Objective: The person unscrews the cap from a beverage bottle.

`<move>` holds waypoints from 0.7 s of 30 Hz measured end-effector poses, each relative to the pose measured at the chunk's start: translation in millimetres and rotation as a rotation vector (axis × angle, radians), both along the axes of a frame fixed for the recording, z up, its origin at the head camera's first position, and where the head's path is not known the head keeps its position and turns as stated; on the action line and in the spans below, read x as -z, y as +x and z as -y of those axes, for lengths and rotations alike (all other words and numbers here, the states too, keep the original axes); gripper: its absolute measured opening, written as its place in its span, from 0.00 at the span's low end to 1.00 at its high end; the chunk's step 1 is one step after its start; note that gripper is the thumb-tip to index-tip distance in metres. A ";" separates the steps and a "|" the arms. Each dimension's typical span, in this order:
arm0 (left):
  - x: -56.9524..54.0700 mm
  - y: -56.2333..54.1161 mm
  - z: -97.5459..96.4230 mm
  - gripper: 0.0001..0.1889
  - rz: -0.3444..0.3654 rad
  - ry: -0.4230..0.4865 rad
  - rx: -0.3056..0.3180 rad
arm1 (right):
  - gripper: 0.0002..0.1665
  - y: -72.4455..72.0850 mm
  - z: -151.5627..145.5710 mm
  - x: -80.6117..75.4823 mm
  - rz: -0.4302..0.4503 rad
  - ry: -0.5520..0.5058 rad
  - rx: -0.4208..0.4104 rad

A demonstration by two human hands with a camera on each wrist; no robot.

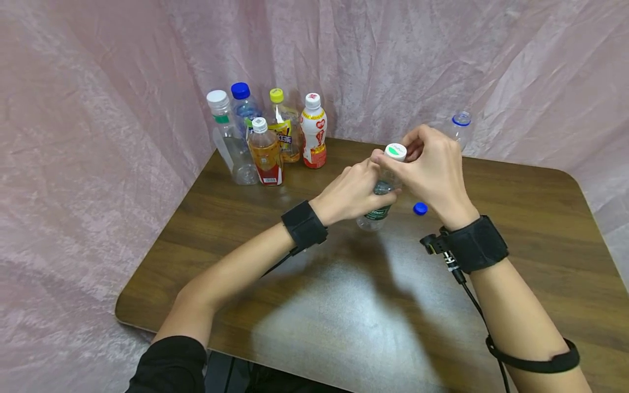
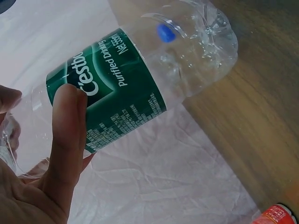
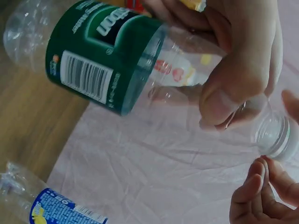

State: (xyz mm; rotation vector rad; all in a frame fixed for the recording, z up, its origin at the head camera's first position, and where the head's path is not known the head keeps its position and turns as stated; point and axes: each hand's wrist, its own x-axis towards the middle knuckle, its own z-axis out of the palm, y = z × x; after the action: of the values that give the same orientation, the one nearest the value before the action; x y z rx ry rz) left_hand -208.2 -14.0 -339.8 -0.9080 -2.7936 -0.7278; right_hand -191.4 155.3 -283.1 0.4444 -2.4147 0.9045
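Observation:
A clear plastic water bottle with a green label stands tilted over the table in the head view, its white cap at the top. My left hand grips the bottle's upper body, thumb and fingers wrapped round it. In the right wrist view, the left hand holds it just below the neck. My right hand has thumb and fingertips on either side of the white cap, pinching it. On the table to the right of the bottle's base lies a loose blue cap.
At the table's back left stand several capped bottles, among them a tall clear bottle, an amber drink bottle, a yellow-capped bottle and a white-and-red bottle. Behind my right hand stands an uncapped bottle. Pink curtain hangs behind.

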 end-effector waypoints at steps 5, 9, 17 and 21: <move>0.7 0.7 -0.4 0.39 0.010 -0.009 -0.013 | 0.26 0.0 2.2 0.4 -0.032 0.016 -0.006; 0.0 -0.4 -0.5 0.37 0.021 -0.010 -0.012 | 0.24 0.4 0.6 -2.3 -0.036 0.040 -0.032; 0.6 -1.6 -0.8 0.30 0.039 0.027 -0.009 | 0.16 1.9 -6.0 -7.3 -0.017 0.046 -0.144; 2.8 -1.6 -1.2 0.29 0.047 0.047 -0.006 | 0.15 2.4 -7.7 -8.2 0.055 0.035 -0.159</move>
State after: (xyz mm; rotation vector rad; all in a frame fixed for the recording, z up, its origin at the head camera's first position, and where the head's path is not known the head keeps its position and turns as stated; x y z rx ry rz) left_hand -209.8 -12.8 -342.7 -0.8854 -2.8053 -0.8203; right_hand -189.1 163.0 -274.9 0.6408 -2.4758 0.9536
